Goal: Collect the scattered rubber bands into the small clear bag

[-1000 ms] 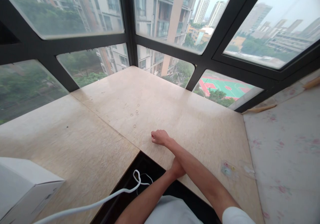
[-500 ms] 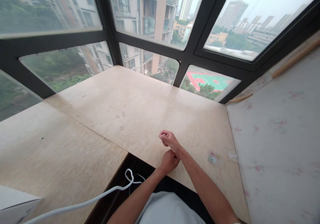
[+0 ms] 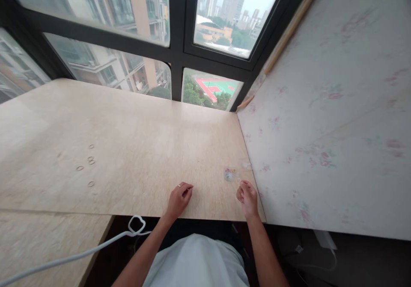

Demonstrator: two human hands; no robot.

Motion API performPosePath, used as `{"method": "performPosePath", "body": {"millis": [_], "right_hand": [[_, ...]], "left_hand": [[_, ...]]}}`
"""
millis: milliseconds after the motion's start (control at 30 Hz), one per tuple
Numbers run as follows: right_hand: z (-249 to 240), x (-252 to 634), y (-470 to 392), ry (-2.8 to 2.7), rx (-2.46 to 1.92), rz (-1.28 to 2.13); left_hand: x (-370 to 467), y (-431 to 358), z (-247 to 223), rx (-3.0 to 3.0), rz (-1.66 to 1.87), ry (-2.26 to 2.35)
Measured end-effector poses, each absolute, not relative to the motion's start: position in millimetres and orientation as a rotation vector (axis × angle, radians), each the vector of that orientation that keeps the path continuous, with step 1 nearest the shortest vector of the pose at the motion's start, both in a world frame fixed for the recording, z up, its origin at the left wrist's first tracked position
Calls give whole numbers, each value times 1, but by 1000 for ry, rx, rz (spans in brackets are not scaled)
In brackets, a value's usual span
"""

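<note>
A clear plastic packet (image 3: pixel 230 174) with small coloured patches is seen lying on the pale marbled tabletop (image 3: pixel 144 141); its printing is too small to be read. Just beside it, toward the floral-papered wall (image 3: pixel 321 107), a second piece of clear plastic (image 3: pixel 246 165) is laid, its outline hard to make out. The right hand (image 3: pixel 247 196) is held just on the near, wall side of the packet, its fingers curled in with the tips drawn together; whether anything is pinched there cannot be made out. The left hand (image 3: pixel 180 198) is held to the left of the packet, apart from it, with the fingers bent and the palm hidden; whether its fingertips meet or close on something cannot be determined. A small pale band (image 3: pixel 179 186) is seen at one of its fingers.

Well to the left of the packet, five thin rings (image 3: pixel 91 184) are scattered, two of them touching or overlapping. Beyond the packet, the dark window frame (image 3: pixel 176 56) is cut off by the upper edge. Nearer than the packet and to its left, a white cable (image 3: pixel 96 249) is cut off by the picture's left edge.
</note>
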State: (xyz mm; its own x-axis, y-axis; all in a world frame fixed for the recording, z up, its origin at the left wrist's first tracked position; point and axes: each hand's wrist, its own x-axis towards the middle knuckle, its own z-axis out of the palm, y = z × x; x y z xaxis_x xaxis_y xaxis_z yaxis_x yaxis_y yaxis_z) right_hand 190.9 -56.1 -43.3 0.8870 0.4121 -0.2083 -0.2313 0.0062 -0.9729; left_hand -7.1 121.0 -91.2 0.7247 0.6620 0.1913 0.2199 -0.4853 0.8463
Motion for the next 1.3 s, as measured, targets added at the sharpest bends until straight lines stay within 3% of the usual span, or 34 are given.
{"method": "performPosePath", "body": {"millis": [200, 533, 767, 1067, 1300], "right_hand": [[-49, 217, -70, -306, -1956, 55], [-49, 220, -57, -613, -2258, -43], [-81, 193, -61, -870, -2212, 145], [-105, 184, -62, -1007, -2450, 16], [-105, 186, -64, -1027, -2520, 42]], "left_hand": [[-6, 121, -95, 2086, 633, 668], [-6, 119, -91, 2078, 650, 688], [-19, 127, -79, 1879, 722, 741], [-121, 225, -67, 1721, 925, 1557], [-195, 272, -57, 1932, 457, 2165]]}}
